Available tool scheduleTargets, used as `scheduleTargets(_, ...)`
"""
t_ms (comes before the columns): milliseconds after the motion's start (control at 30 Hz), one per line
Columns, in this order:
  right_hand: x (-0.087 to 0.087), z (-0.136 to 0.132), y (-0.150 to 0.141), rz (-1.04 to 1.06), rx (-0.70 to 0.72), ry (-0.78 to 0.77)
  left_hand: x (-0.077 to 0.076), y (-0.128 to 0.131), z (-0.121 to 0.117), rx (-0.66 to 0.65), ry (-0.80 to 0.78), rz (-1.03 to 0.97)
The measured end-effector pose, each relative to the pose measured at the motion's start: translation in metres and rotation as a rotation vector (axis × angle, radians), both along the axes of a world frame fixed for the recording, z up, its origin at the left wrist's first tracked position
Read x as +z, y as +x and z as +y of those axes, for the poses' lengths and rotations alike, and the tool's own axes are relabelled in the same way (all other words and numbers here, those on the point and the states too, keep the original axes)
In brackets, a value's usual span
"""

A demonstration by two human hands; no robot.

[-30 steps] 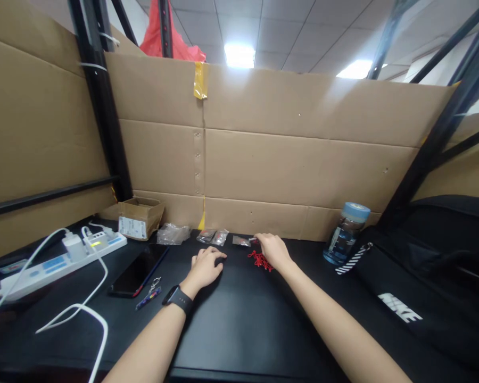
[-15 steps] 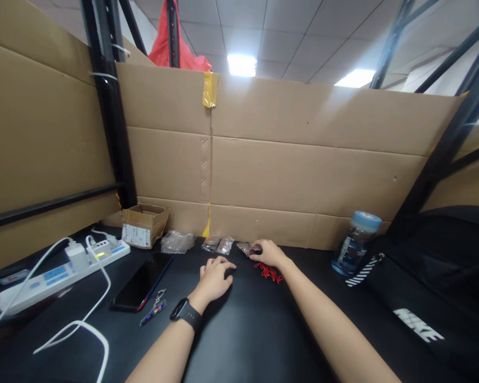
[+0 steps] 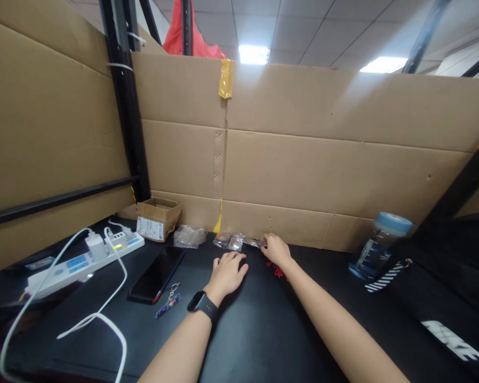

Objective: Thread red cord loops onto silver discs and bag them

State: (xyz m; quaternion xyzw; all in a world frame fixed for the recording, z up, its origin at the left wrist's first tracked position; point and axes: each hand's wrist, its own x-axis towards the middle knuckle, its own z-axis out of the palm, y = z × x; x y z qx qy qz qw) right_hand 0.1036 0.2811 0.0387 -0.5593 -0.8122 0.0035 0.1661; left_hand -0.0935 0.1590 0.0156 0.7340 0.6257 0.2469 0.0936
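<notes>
My right hand [image 3: 277, 250] is at the back of the black table, fingers bent down on a small clear plastic packet [image 3: 252, 242]. Its fingertips are partly hidden behind the hand. Just to the left lie two more small packets, one darker [image 3: 222, 240] and one silvery [image 3: 236, 242]. A bundle of red cord [image 3: 277, 270] is partly covered by my right wrist. My left hand [image 3: 226, 274], with a black watch [image 3: 202, 305] on its wrist, rests palm down on the table, fingers apart and holding nothing.
On the left are a power strip [image 3: 80, 268] with white cables, a phone [image 3: 156, 276], a keychain [image 3: 168, 306], crumpled clear plastic [image 3: 189, 236] and a small open carton [image 3: 168, 218]. A water bottle [image 3: 373, 252] and black bag [image 3: 435, 287] stand right. Cardboard [image 3: 303, 170] walls the back.
The view has turned slightly left, so everything sits farther right. My right hand has shifted a little left with the packet, closer to the other two. My left hand stays on the table.
</notes>
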Motion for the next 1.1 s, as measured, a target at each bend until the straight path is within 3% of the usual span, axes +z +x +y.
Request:
scheduleTargets(200,0.020,-0.008,0.024,0.086,0.074,0.011,-0.005,-0.008,0.017,-0.017,-0.046,-0.003)
scheduleTargets(400,0.030,-0.024,0.095,0.195,0.118,-0.024,-0.006,-0.018,0.021,-0.072,-0.069,-0.005)
scheduleTargets(533,0.025,-0.046,0.158,0.321,0.118,-0.200,-0.007,-0.023,0.022,-0.144,-0.056,-0.004)
scheduleTargets(667,0.027,-0.070,0.201,0.217,0.097,-0.517,-0.009,-0.029,0.023,-0.208,-0.045,-0.019)
scheduleTargets(767,0.028,-0.078,0.206,0.173,0.113,-0.606,-0.012,-0.035,0.024,-0.249,-0.034,-0.056)
scheduleTargets(1100,0.016,-0.069,0.199,0.140,0.166,-0.525,-0.011,-0.034,0.020,-0.234,0.021,-0.068)
